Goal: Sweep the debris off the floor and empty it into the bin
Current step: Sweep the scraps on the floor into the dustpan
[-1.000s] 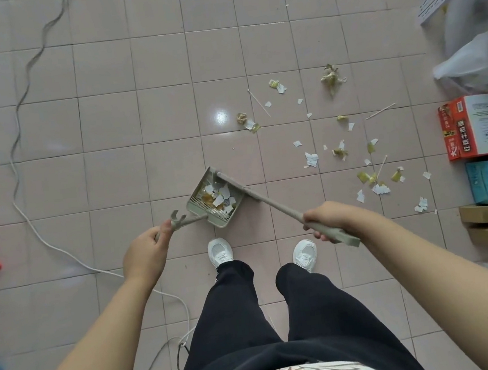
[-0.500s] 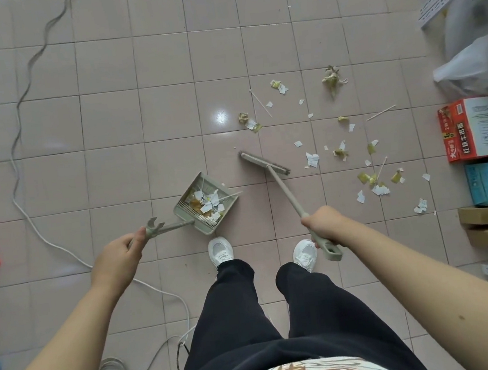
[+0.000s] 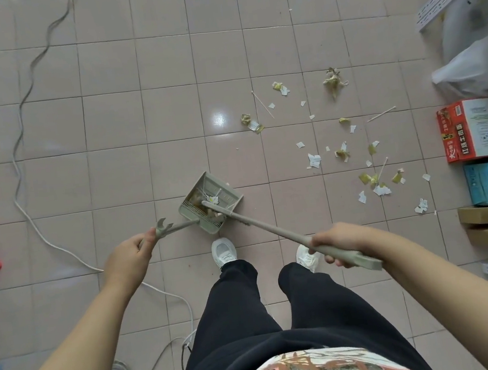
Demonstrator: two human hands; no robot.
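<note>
You stand on glossy pink ceramic floor tiles (image 3: 114,123) (one glints), holding a matt beige plastic dustpan (image 3: 226,193); torn paper scraps (image 3: 314,160) look crumpled.

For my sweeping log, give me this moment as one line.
left hand holds dustpan | right hand holds broom, head in pan | scraps on floor at right | bin not in view

Broom (image 3: 275,227) head inside dustpan (image 3: 226,191)
</note>
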